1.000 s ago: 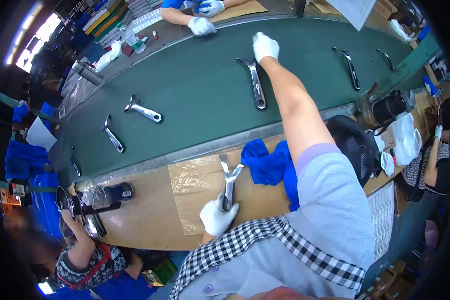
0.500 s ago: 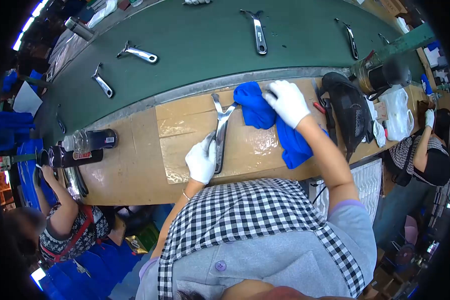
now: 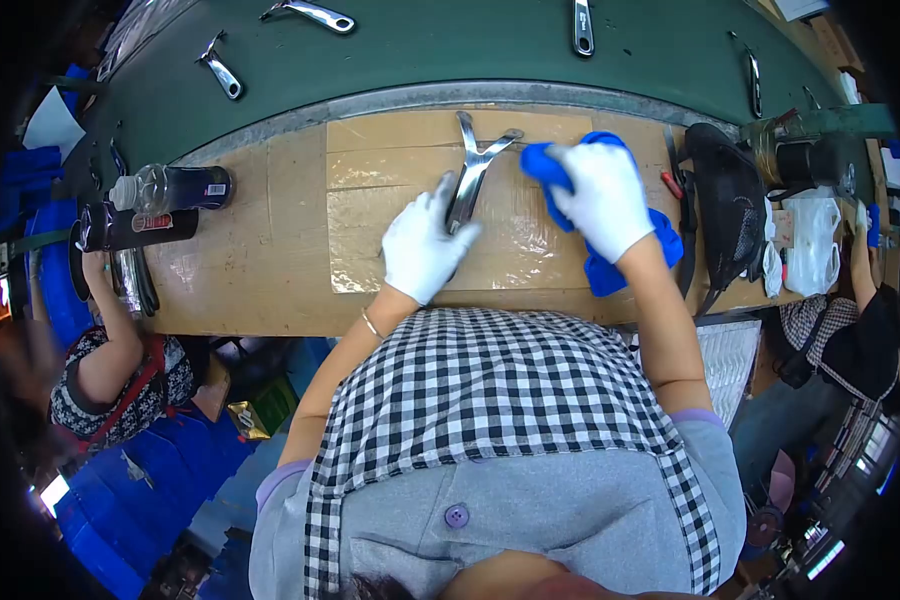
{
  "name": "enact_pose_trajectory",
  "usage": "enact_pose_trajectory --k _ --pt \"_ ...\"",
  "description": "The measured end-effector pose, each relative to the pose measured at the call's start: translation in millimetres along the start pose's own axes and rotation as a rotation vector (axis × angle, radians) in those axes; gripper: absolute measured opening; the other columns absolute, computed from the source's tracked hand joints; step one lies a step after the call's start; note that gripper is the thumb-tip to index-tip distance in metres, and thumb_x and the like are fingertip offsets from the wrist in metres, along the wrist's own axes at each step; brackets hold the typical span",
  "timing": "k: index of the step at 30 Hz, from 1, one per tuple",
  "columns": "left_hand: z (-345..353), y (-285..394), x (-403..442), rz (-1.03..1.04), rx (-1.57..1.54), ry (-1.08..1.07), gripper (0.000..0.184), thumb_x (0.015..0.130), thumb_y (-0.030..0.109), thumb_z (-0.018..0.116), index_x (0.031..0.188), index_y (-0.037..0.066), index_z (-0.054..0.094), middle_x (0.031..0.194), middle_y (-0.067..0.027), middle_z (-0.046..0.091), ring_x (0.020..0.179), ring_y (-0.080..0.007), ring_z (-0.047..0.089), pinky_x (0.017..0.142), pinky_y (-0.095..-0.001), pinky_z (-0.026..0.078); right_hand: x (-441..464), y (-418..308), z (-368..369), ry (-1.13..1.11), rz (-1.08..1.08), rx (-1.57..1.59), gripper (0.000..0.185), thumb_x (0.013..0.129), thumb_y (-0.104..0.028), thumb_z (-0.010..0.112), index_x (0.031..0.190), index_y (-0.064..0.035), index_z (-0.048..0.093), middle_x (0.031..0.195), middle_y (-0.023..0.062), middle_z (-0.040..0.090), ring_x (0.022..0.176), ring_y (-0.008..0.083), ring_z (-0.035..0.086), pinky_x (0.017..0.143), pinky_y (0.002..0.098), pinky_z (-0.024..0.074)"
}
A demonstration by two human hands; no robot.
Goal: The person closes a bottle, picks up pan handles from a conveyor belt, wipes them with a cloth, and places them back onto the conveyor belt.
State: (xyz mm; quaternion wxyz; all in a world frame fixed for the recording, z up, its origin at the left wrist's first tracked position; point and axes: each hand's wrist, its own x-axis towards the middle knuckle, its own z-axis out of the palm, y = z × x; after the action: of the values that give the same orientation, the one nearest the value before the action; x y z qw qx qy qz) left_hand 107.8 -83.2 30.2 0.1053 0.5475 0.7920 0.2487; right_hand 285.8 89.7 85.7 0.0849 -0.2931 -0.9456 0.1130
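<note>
My left hand [image 3: 420, 243], in a white glove, is closed around the lower handle of a shiny Y-shaped metal part [image 3: 473, 170]. The part's two forked ends point away from me, over a board wrapped in clear film [image 3: 370, 215]. To its right, my right hand [image 3: 604, 196], also gloved, grips a bunched blue cloth [image 3: 545, 170]. The cloth's upper end sits just right of the fork, apart from it, and its lower folds hang under my wrist.
Beyond the table edge runs a green belt [image 3: 420, 45] with several metal parts. Bottles [image 3: 185, 188] stand at the left; a black bag [image 3: 727, 210] and a plastic bag [image 3: 812, 240] lie at the right. A person [image 3: 120, 385] sits at the left, another [image 3: 840, 330] at the right.
My right hand has come back from over the belt and taken hold of the blue cloth, lifting part of it. My left hand still holds the metal part. The view has tilted down.
</note>
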Motion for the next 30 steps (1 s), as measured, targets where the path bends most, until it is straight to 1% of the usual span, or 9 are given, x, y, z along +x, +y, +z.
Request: enact_pose_trajectory --k 2,5,8,9,11,15,20,25,30 --pt "9.1 6.8 4.2 -0.01 0.094 -0.057 0.07 0.081 0.034 0.072 0.141 0.007 0.048 0.097 -0.0145 0.063 0.09 -0.0291 0.063 0.076 -0.0412 0.052 -11.3 -6.8 38.3 -0.024 -0.165 -0.052 0.05 0.074 -0.025 0.073 0.12 -0.0119 0.057 0.103 0.0087 0.061 0.099 0.0278 0.059 0.088 0.0431 0.0437" --pt "11.7 7.1 7.4 0.025 0.249 -0.073 0.071 0.085 0.029 0.068 0.145 0.002 0.041 0.092 -0.0111 0.063 0.08 -0.0257 0.063 0.071 -0.0375 0.053 -14.0 -12.3 56.4 0.168 -0.132 -0.105 0.043 0.073 -0.026 0.072 0.113 -0.0138 0.063 0.101 0.0082 0.061 0.097 0.0273 0.058 0.088 0.0437 0.0434" --pt "-0.2 -13.5 7.6 -0.615 -1.237 -0.371 0.04 0.095 0.014 0.051 0.132 0.001 0.049 0.082 -0.0067 0.059 0.064 -0.016 0.059 0.057 -0.0287 0.05 -2.4 -5.1 58.8 0.156 -0.033 0.01 0.036 0.074 -0.023 0.069 0.109 -0.014 0.066 0.091 0.008 0.064 0.091 0.028 0.061 0.084 0.043 0.0433" --pt "-6.2 -17.5 7.0 -0.706 -1.494 -0.434 0.03 0.097 0.016 0.05 0.124 0.002 0.052 0.081 -0.0024 0.056 0.059 -0.0116 0.055 0.053 -0.0251 0.047 6.3 -4.9 58.4 0.166 0.043 0.09 0.036 0.076 -0.021 0.067 0.111 -0.013 0.066 0.091 0.0088 0.066 0.092 0.0286 0.061 0.083 0.0432 0.0432" --pt "-12.6 -28.8 10.2 -0.751 -1.604 -0.547 0.03 0.098 0.018 0.052 0.124 0.002 0.053 0.079 -0.0012 0.055 0.059 -0.0109 0.053 0.052 -0.0248 0.045 22.4 -13.4 57.3 0.295 0.081 0.172 0.034 0.078 -0.02 0.065 0.112 -0.0113 0.065 0.093 0.0094 0.067 0.092 0.0296 0.062 0.082 0.044 0.0439" --pt "-19.4 -31.1 17.4 -0.81 -1.595 -0.625 0.027 0.098 0.019 0.053 0.119 0.003 0.055 0.076 0.001 0.053 0.057 -0.0093 0.049 0.05 -0.0243 0.043 49.1 -51.3 95.3 0.229 -0.197 0.295 0.03 0.079 -0.019 0.066 0.109 -0.0153 0.065 0.086 0.0102 0.065 0.084 0.0306 0.062 0.071 0.0427 0.0473" --pt "-27.0 -23.0 23.0 -0.809 -1.299 -0.65 0.027 0.1 0.022 0.052 0.117 0.003 0.056 0.072 0.0043 0.048 0.054 -0.0056 0.043 0.048 -0.0203 0.038 75.5 -62.3 108.0 0.292 -0.129 0.086 0.029 0.079 -0.016 0.066 0.107 -0.0191 0.063 0.08 0.005 0.059 0.076 0.0254 0.061 0.067 0.0389 0.0471" --pt "-28.8 -26.0 24.9 -0.779 -1.183 -0.629 0.026 0.099 0.024 0.054 0.113 0.002 0.059 0.07 0.0049 0.047 0.053 -0.006 0.043 0.047 -0.0219 0.038 47.9 -55.5 98.3 0.242 -0.207 0.127 0.016 0.079 -0.013 0.06 0.094 -0.0155 0.061 0.079 0.0078 0.062 0.075 0.0277 0.064 0.069 0.0404 0.0497" --pt "-28.8 -28.5 25.7 -0.746 -1.195 -0.63 0.024 0.098 0.023 0.055 0.11 0.003 0.059 0.069 0.0031 0.051 0.053 -0.0085 0.048 0.048 -0.0247 0.041 32.9 -31.7 82.8 0.144 -0.058 0.247 0.012 0.086 -0.016 0.057 0.094 -0.0127 0.065 0.087 0.0092 0.066 0.08 0.0316 0.065 0.071 0.0438 0.0521"
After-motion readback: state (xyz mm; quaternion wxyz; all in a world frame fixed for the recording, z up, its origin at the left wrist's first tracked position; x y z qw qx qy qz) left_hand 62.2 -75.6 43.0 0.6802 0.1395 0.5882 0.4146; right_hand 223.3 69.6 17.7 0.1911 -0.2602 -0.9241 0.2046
